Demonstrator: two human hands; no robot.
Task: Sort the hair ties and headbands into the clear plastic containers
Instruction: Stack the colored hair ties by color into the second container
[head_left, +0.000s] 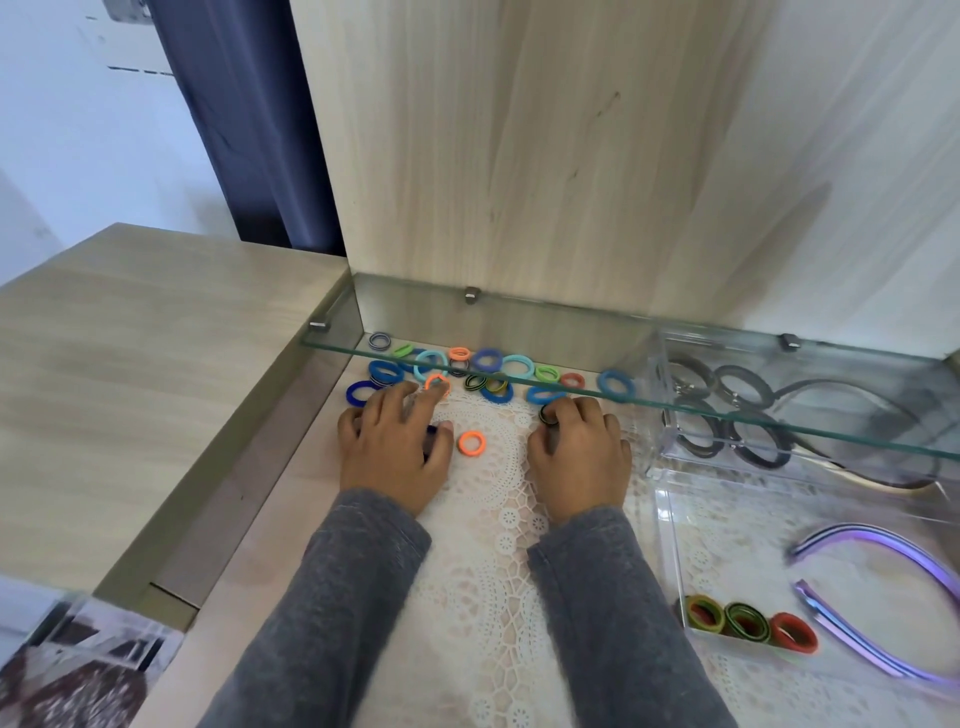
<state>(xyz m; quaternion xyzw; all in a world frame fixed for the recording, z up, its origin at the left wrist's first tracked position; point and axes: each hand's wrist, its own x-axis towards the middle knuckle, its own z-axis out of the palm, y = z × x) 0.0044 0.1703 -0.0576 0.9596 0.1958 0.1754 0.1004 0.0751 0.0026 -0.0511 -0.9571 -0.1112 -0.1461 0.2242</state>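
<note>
Our right hand (579, 457) pinches a striped tie (546, 414), ready for a container (670, 525); our left hand (395, 447) curls over something dark, perhaps another tie.

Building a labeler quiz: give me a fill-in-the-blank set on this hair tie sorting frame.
1. The loose orange hair tie lies on the lace mat between the two ____.
2. The near container holds ____ hair ties in a row.
3. The headband in that container is ____.
4. The pile of hair ties sits under a ____ shelf.

Missing words: hands; three; purple; glass
</note>
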